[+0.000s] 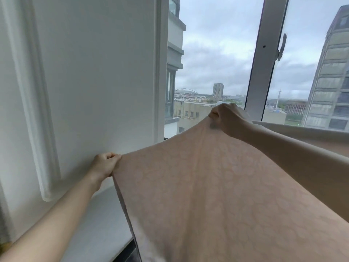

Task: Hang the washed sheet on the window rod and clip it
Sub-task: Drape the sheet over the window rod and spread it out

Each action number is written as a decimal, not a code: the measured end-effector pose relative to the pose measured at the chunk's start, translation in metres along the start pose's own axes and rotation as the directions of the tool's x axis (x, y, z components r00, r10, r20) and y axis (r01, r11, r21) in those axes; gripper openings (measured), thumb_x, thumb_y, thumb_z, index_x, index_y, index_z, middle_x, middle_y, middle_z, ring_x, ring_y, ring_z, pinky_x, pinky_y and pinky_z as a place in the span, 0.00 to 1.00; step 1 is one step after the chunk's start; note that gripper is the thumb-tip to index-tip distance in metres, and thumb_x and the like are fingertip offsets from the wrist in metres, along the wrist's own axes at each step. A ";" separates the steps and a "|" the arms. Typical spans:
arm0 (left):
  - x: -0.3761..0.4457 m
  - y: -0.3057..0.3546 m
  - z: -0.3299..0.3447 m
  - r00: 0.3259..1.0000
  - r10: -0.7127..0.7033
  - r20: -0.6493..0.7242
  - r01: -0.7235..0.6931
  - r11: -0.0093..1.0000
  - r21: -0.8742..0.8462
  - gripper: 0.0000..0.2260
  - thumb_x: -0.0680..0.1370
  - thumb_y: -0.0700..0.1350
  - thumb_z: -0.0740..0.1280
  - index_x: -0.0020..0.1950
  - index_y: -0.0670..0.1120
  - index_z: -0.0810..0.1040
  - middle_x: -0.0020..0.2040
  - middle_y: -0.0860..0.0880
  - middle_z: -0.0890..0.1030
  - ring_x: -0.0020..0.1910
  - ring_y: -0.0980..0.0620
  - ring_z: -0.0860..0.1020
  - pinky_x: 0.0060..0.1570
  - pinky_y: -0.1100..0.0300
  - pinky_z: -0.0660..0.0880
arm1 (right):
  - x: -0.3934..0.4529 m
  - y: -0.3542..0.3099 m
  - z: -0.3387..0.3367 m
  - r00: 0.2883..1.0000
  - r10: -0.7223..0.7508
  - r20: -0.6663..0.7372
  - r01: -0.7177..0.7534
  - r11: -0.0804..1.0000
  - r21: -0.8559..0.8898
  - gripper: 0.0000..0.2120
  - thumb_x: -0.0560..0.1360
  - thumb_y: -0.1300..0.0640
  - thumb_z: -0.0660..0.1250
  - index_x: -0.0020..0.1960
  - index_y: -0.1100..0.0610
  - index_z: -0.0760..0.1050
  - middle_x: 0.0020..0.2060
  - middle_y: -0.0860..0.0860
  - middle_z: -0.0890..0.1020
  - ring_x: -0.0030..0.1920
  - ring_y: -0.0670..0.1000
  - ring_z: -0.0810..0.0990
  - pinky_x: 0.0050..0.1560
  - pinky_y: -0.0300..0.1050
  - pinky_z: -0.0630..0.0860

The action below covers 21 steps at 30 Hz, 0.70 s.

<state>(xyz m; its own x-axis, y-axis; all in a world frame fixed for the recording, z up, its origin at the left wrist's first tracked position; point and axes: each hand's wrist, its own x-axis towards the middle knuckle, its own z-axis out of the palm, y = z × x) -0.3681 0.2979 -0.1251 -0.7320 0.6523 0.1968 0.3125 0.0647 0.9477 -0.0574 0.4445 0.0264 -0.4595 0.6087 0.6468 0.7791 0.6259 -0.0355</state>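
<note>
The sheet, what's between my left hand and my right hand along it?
In the head view, only the taut top edge of the pink patterned sheet spans from the left hand to the right hand; no clips show.

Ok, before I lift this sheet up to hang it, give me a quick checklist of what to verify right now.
1. Left hand grip on the sheet edge: ok, fingers curled on it.
2. Right hand grip: ok, bunched fabric pinched.
3. Sheet spread between hands: ok, taut with slight creases.
4. Window open: ok, sash swung aside.
5. Rod located: cannot tell, none in view.
6. Clips at hand: cannot tell, none visible.
</note>
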 end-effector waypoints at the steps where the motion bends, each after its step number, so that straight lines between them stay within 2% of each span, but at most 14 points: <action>1: 0.000 -0.004 -0.002 1.000 0.019 -0.014 -0.018 1.000 0.012 0.05 0.78 0.41 0.67 0.44 0.43 0.80 0.42 0.43 0.80 0.38 0.49 0.76 0.44 0.54 0.76 | 0.001 -0.003 0.002 1.000 0.001 -0.003 -0.001 1.000 0.013 0.13 0.77 0.55 0.62 0.36 0.60 0.73 0.37 0.55 0.79 0.40 0.59 0.77 0.32 0.43 0.64; 2: 0.001 -0.010 -0.005 0.999 0.038 0.003 -0.038 0.998 0.056 0.04 0.77 0.40 0.68 0.43 0.43 0.80 0.40 0.44 0.80 0.38 0.49 0.76 0.46 0.54 0.76 | 0.001 -0.007 0.005 1.000 -0.008 -0.008 0.008 1.000 0.020 0.13 0.77 0.56 0.62 0.37 0.59 0.75 0.37 0.54 0.79 0.40 0.59 0.78 0.33 0.44 0.67; 4: -0.001 -0.022 -0.008 0.988 0.053 0.147 -0.086 0.971 0.224 0.02 0.73 0.40 0.72 0.41 0.43 0.82 0.37 0.45 0.81 0.38 0.49 0.77 0.43 0.58 0.74 | -0.003 -0.015 0.008 0.999 -0.039 0.015 0.039 0.999 0.012 0.13 0.78 0.55 0.61 0.37 0.58 0.76 0.36 0.53 0.79 0.39 0.57 0.77 0.36 0.45 0.68; 6: -0.006 -0.035 -0.008 0.945 -0.006 0.326 -0.142 0.892 0.429 0.04 0.66 0.46 0.75 0.37 0.47 0.82 0.35 0.47 0.82 0.35 0.51 0.77 0.37 0.62 0.71 | -0.011 -0.022 0.013 0.993 -0.075 0.094 0.078 0.997 -0.027 0.15 0.78 0.56 0.59 0.33 0.57 0.71 0.33 0.53 0.74 0.34 0.55 0.74 0.35 0.44 0.66; 7: -0.007 -0.040 -0.007 0.937 -0.015 0.349 -0.174 0.847 0.503 0.04 0.65 0.47 0.75 0.35 0.49 0.81 0.34 0.48 0.82 0.35 0.51 0.77 0.36 0.62 0.70 | -0.014 -0.024 0.014 0.988 -0.087 0.126 0.094 0.994 -0.050 0.17 0.78 0.57 0.59 0.31 0.55 0.67 0.32 0.52 0.72 0.31 0.53 0.71 0.34 0.43 0.64; 9: -0.008 -0.042 -0.003 0.957 0.048 0.286 -0.205 0.811 0.548 0.06 0.69 0.43 0.74 0.34 0.51 0.80 0.36 0.48 0.82 0.40 0.49 0.79 0.36 0.62 0.68 | -0.016 -0.023 0.015 0.984 -0.104 0.147 0.116 0.990 -0.079 0.18 0.78 0.58 0.58 0.30 0.54 0.62 0.31 0.51 0.69 0.29 0.51 0.67 0.34 0.43 0.64; 11: -0.011 -0.037 0.002 0.975 0.097 0.198 -0.197 0.789 0.582 0.05 0.72 0.42 0.71 0.37 0.50 0.78 0.41 0.48 0.82 0.45 0.47 0.79 0.38 0.61 0.68 | -0.016 -0.019 0.012 0.981 -0.106 0.162 0.118 0.991 -0.068 0.18 0.79 0.57 0.58 0.30 0.54 0.64 0.31 0.51 0.70 0.30 0.50 0.68 0.34 0.43 0.63; 13: -0.014 -0.030 0.010 0.966 0.071 0.248 -0.220 0.726 0.652 0.03 0.73 0.44 0.70 0.40 0.51 0.78 0.43 0.49 0.82 0.48 0.48 0.79 0.40 0.61 0.68 | -0.018 -0.016 0.007 0.976 -0.121 0.179 0.132 0.990 -0.050 0.17 0.80 0.55 0.59 0.33 0.57 0.68 0.32 0.51 0.72 0.31 0.51 0.71 0.32 0.42 0.63; 15: -0.015 -0.025 0.022 0.931 0.039 0.363 -0.273 0.733 0.623 0.02 0.73 0.46 0.70 0.45 0.53 0.80 0.46 0.52 0.82 0.50 0.52 0.80 0.44 0.62 0.71 | -0.022 -0.013 0.001 0.973 -0.140 0.182 0.145 0.989 -0.018 0.12 0.80 0.54 0.59 0.42 0.58 0.75 0.38 0.52 0.77 0.34 0.51 0.73 0.32 0.41 0.64; 16: -0.016 -0.021 0.030 0.903 0.042 0.428 -0.302 0.770 0.562 0.05 0.73 0.46 0.71 0.48 0.53 0.81 0.49 0.53 0.83 0.50 0.55 0.80 0.47 0.63 0.73 | -0.024 -0.010 -0.002 0.973 -0.148 0.175 0.149 0.989 0.004 0.10 0.80 0.54 0.60 0.49 0.58 0.77 0.42 0.53 0.79 0.36 0.52 0.75 0.34 0.42 0.66; 18: -0.022 -0.006 0.052 0.844 0.091 0.529 -0.341 0.852 0.398 0.11 0.73 0.46 0.73 0.55 0.50 0.81 0.52 0.52 0.83 0.51 0.57 0.81 0.54 0.63 0.75 | -0.029 -0.003 -0.009 0.978 -0.147 0.147 0.144 0.989 0.031 0.12 0.80 0.55 0.61 0.59 0.58 0.76 0.49 0.56 0.81 0.42 0.56 0.78 0.40 0.43 0.70; 21: -0.033 0.025 0.092 0.765 0.199 0.613 -0.398 0.893 0.207 0.16 0.74 0.49 0.73 0.60 0.49 0.79 0.52 0.53 0.82 0.51 0.58 0.81 0.55 0.64 0.76 | -0.036 0.015 -0.021 0.986 -0.127 0.109 0.128 0.992 -0.001 0.11 0.79 0.53 0.62 0.56 0.58 0.77 0.47 0.55 0.82 0.42 0.56 0.80 0.40 0.45 0.76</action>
<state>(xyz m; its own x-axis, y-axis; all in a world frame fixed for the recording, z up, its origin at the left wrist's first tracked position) -0.2801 0.3477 -0.1316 -0.1265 0.9746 0.1850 0.6963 -0.0456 0.7163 -0.0204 0.4220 0.0183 -0.5985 0.5740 0.5589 0.7145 0.6980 0.0482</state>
